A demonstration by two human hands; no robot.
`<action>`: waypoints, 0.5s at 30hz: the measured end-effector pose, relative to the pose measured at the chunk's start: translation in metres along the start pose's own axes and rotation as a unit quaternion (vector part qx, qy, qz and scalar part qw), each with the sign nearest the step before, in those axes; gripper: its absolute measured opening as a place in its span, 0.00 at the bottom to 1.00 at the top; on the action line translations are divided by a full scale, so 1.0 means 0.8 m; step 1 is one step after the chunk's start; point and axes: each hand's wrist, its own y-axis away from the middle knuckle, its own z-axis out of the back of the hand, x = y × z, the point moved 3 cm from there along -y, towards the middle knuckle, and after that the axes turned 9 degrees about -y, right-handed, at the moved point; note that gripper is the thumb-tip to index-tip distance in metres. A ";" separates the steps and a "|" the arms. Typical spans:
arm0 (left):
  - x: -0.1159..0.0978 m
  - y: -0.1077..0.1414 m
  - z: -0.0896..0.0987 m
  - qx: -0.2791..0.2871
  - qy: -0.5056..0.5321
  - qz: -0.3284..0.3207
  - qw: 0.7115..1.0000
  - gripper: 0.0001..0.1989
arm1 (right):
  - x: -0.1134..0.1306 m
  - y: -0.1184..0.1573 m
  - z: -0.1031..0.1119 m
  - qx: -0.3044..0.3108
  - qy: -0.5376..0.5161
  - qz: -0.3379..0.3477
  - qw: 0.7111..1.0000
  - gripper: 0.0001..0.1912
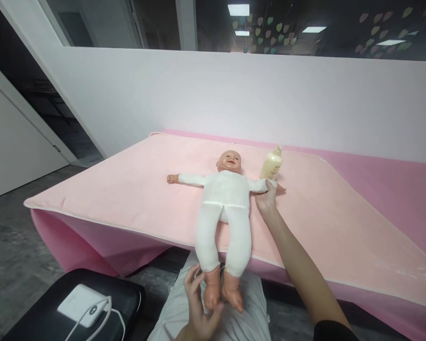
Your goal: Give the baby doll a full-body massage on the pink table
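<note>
Pink cloth bears the doll, left of the right hand clamping its arm.

Even, moderately bright indoor light covers the scene; ceiling lights reflect in the dark window, shadows gather below, and wide-angle distortion slants the edges.
</note>
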 end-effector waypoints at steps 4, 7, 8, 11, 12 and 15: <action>-0.024 -0.022 -0.010 -0.026 0.008 0.017 0.999 0.21 | -0.004 -0.013 0.007 0.015 0.046 0.003 0.999 0.08; -0.038 -0.068 0.010 -0.085 0.055 0.072 0.992 0.15 | -0.005 -0.017 0.007 0.013 0.056 -0.016 0.998 0.10; -0.042 -0.089 0.020 -0.101 0.054 0.072 0.991 0.14 | -0.004 -0.016 0.006 0.014 0.059 -0.007 0.998 0.11; -0.054 -0.163 0.040 -0.048 0.018 0.056 0.997 0.11 | 0.004 -0.002 -0.003 0.037 0.126 0.085 0.988 0.17; -0.055 -0.188 0.042 -0.017 0.010 0.046 0.999 0.11 | 0.007 0.005 -0.007 0.055 0.175 0.125 0.975 0.19; -0.051 -0.249 0.028 0.029 -0.025 0.002 0.999 0.11 | 0.007 0.028 -0.025 0.189 0.377 0.226 0.878 0.17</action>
